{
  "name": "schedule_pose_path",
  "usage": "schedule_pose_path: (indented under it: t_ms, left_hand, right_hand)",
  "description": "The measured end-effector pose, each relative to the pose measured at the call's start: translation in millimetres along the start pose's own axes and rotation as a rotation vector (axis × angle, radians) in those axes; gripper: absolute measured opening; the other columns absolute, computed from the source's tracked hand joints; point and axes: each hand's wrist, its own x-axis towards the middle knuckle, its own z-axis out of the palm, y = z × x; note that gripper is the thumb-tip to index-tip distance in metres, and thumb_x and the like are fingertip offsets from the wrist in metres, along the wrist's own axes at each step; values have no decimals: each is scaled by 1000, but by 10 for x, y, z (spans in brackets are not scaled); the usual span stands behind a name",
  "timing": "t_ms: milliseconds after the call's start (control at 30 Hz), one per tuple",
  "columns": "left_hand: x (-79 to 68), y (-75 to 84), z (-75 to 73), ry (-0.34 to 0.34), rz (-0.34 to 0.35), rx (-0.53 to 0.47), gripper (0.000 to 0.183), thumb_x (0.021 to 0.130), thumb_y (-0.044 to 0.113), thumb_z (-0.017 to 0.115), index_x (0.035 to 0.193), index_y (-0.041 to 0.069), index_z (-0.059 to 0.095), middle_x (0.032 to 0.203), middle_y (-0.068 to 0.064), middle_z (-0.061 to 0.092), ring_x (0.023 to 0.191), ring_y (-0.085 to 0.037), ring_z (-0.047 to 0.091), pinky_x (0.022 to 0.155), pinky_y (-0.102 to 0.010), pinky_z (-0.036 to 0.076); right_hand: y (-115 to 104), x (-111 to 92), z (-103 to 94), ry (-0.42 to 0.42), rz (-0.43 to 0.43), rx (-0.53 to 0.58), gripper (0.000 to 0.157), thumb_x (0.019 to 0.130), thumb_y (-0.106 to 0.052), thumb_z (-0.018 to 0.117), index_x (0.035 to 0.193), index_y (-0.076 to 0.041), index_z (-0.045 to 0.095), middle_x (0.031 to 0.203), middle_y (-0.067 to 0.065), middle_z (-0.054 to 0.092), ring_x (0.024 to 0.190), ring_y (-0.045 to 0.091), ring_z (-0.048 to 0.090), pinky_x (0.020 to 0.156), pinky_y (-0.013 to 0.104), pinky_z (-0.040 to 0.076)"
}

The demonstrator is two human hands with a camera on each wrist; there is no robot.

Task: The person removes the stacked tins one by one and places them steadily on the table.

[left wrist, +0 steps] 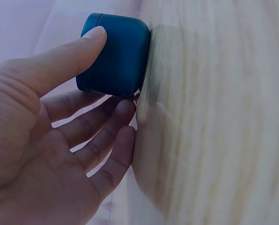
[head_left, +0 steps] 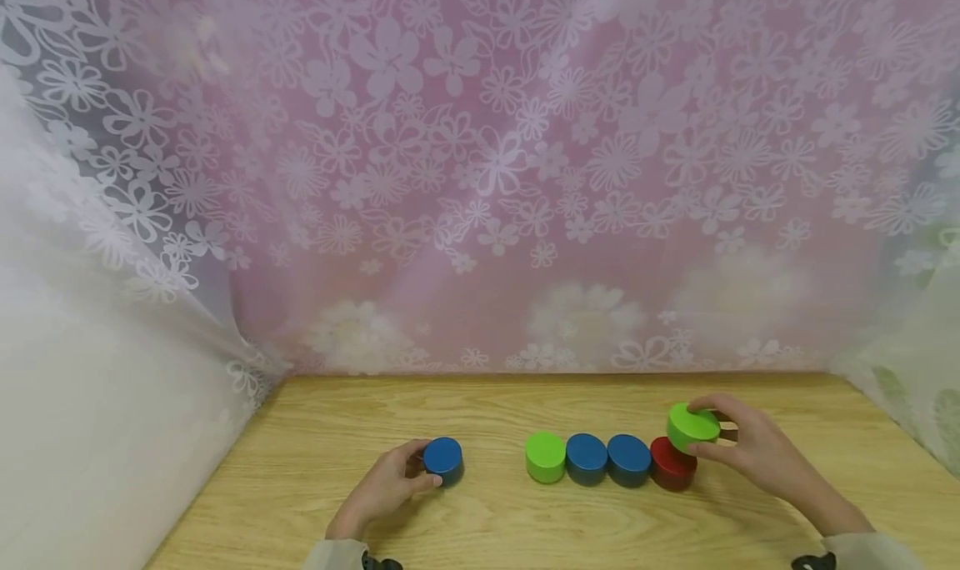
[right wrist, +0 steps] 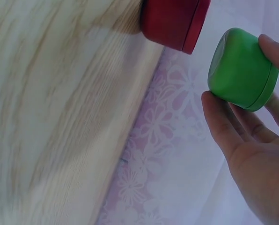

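On the left of the table, my left hand (head_left: pixel 392 482) pinches a small round blue tin (head_left: pixel 443 460) between thumb and fingers; its base is at the wood in the left wrist view. My right hand (head_left: pixel 765 447) grips a green tin (head_left: pixel 692 428) by its sides and holds it raised above the table. In the head view the green tin overlaps the back of a red tin (head_left: pixel 673 467), while the right wrist view shows a gap between the two. The red tin ends a row with two blue tins (head_left: pixel 587 460) and another green tin (head_left: pixel 545 458).
The row of tins runs side by side, right of the middle of the wooden table (head_left: pixel 480 524). A floral curtain (head_left: pixel 495 178) hangs along the table's back edge, and pale cloth (head_left: pixel 97 345) hangs at the left side.
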Motion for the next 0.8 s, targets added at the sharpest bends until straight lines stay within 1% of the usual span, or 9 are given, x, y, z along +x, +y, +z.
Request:
schedule_pose_path:
  t_ms: [167,300,500,567,733,800]
  left_hand:
    - [-9,28,-1,0,-9,4,58,94,12,75,139,-15,49,124,-19,64,111,-39,63,89,-50,55]
    - [-10,40,-2,-1,-13,2,58,94,12,75,139,-14,49,125,-20,64,112,-40,62,89,-49,55]
    - [-8,33,-6,-5,-23,6,57,94,12,74,139,-13,50,126,-20,63,112,-40,62,90,-50,55]
    - [-3,32,-10,-5,-23,12,56,94,12,74,139,-13,50,126,-20,63,113,-39,62,91,-50,54]
    - [4,27,-8,-3,-17,13,56,94,12,74,139,-12,50,126,-19,63,112,-39,62,91,-51,54]
    - [2,23,-6,-1,-18,11,56,94,11,74,139,-12,50,126,-19,63,112,-39,62,90,-51,54]
  right_hand:
    - [47,-28,-34,1,2,-9,48,76,-4,88,117,3,63,113,18,65,92,6,61,70,41,61]
    - [94,-55,-67,3,14,-35,49,75,-5,89,116,2,64,113,17,65,91,4,59,70,41,61]
    - [154,-115,-78,28,-26,-44,49,71,1,90,112,2,64,109,18,66,88,-3,57,67,41,61]
    - [167,-129,-77,31,-35,-41,49,70,2,90,111,2,64,108,18,66,88,-4,57,66,41,61]
    - [191,-128,-102,20,-35,-43,49,69,5,89,111,3,64,109,20,66,88,-6,55,67,44,61]
    - [199,-125,-115,19,-34,-46,49,69,5,89,111,3,64,109,20,65,89,-6,55,67,43,61]
